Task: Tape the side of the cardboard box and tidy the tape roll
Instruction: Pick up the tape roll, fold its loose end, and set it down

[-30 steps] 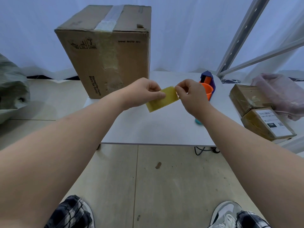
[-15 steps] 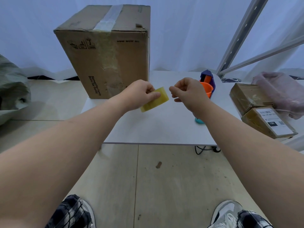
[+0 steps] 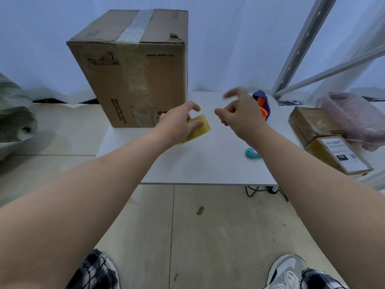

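A tall cardboard box (image 3: 133,76) stands at the back left of the white table (image 3: 208,163), with grey tape across its top and clear tape down its front face. My left hand (image 3: 179,122) pinches a short yellowish strip of tape (image 3: 198,128) just right of the box's lower front corner. My right hand (image 3: 241,115) hovers to the right of the strip, fingers spread and blurred, holding nothing. Behind it stands the purple and orange tape dispenser (image 3: 263,105), partly hidden by that hand.
A small teal object (image 3: 252,152) lies on the table under my right forearm. Two taped parcels (image 3: 325,140) and a pink bag (image 3: 354,117) sit at the right edge. Metal shelf struts (image 3: 302,46) rise at the back right. A grey bag (image 3: 14,117) lies left.
My right hand let go of the tape strip and opened, lifting away to the right. My left hand carried the strip lower and toward the box.
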The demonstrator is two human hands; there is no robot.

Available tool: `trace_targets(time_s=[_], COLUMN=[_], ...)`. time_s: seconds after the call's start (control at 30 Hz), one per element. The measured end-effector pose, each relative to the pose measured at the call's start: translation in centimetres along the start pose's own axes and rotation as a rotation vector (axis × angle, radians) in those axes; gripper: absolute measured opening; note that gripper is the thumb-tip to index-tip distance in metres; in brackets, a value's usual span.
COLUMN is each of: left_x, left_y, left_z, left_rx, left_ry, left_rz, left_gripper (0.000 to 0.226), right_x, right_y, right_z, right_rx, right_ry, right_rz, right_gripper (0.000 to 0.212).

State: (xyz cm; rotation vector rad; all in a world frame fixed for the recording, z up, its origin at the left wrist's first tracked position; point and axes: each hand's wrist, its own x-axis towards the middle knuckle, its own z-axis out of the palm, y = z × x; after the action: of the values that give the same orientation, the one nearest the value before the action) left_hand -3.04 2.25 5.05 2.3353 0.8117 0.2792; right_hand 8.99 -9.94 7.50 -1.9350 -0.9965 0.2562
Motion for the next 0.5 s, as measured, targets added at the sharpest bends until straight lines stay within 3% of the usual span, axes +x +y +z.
trace_targets(time_s=[0.07, 0.27, 0.5], left_x=[-0.19, -0.38, -0.25], left_y=[0.01, 0.55, 0.85], left_z=[0.14, 0.28, 0.34], left_rx=[-0.037, -0.115, -0.148], left_ry=[-0.007, 0.035, 0.081], left_rz=[0.034, 0.056, 0.039], left_gripper=[0.024, 0.011, 0.009], right_x=[-0.14, -0.15, -0.08], right_y=[-0.06, -0.42, -0.01], right_z=[-0.13, -0.06, 0.09], right_rx=[0.020, -0.128, -0.271], right_ry=[0.000, -0.067, -0.059], right_rz=[-0.022, -0.173, -0.207], right_gripper=[0.038, 0.007, 0.025])
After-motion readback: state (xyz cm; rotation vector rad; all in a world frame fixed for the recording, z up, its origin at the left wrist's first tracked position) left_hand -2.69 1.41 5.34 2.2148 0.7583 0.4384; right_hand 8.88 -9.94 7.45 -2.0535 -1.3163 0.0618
